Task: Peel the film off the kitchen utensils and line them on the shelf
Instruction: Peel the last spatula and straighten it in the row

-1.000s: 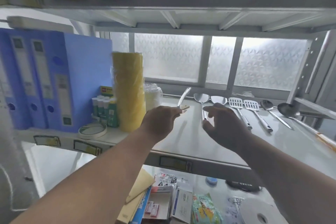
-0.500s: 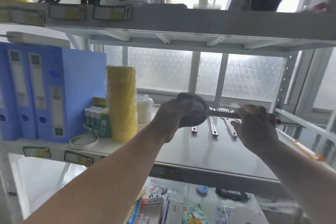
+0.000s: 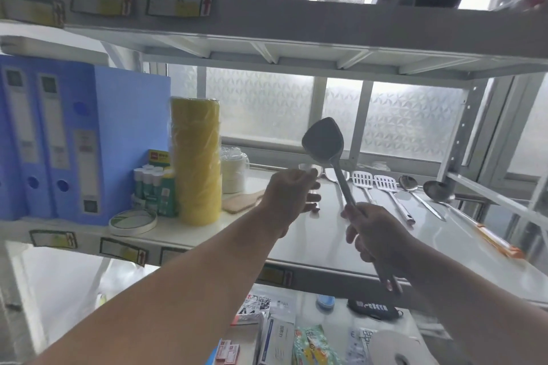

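Raised from near-horizontal half a second earlier, the spatula point(image 3: 325, 144) now stands nearly upright, blade at top, above the shelf point(image 3: 314, 234). Right hand point(image 3: 376, 234): its grip is curled round the spatula's handle, the handle's lower end projecting below the fist, past the shelf's front edge. Left hand point(image 3: 289, 194): it has left the blade and now reaches over the shelf, just left of the handle; its fingers are bent, and whether the grip pinches anything cannot be told. Toward the shelf's back edge, a row of utensils lies with heads to the rear: a spoon point(image 3: 333, 176) partly behind the raised handle, two slotted turners point(image 3: 363, 180) point(image 3: 385, 184), another spoon point(image 3: 408, 183) and a ladle point(image 3: 438, 190) nearest the right end. At the shelf's left end stand blue binders point(image 3: 59, 139), glue sticks point(image 3: 149, 184), a flat tape roll point(image 3: 132, 222) at the front edge and a tall yellow wrapped stack point(image 3: 196, 160), with a brownish sheet point(image 3: 241, 201) just beside it.
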### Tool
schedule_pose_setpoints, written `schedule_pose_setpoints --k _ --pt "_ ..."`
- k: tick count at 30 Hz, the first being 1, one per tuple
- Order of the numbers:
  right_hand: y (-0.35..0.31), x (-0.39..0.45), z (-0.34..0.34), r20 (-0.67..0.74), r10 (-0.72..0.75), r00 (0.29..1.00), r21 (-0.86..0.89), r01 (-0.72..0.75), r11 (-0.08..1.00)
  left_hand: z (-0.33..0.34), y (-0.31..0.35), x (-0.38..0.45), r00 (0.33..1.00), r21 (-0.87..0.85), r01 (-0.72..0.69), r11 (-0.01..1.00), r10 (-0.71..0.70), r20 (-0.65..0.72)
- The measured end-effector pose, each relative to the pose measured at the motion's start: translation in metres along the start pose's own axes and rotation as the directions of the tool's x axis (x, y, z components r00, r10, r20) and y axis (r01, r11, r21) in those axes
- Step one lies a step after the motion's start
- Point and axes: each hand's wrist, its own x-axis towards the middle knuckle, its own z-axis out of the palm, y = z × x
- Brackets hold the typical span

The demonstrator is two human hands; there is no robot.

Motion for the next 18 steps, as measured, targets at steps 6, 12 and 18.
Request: schedule_pose_setpoints --k 6,12,18 --pt "-0.021 -0.006 0.034 0.211 0.07 0.975 0.252 -0.124 0.96 -0.009 -0.022 0.009 0.997 0.187 0.017 0.982 -0.03 0.066" --pt "-0.027 -0.012 0.052 0.297 0.09 0.951 0.329 -0.191 0.925 -0.019 -0.028 0.03 0.993 0.157 0.111 0.981 -0.116 0.018" --pt "-0.017 -0.015 0.062 0.27 -0.04 0.962 0.056 0.025 0.998 -0.045 -0.03 0.074 0.966 0.054 0.223 0.973 -0.213 -0.148"
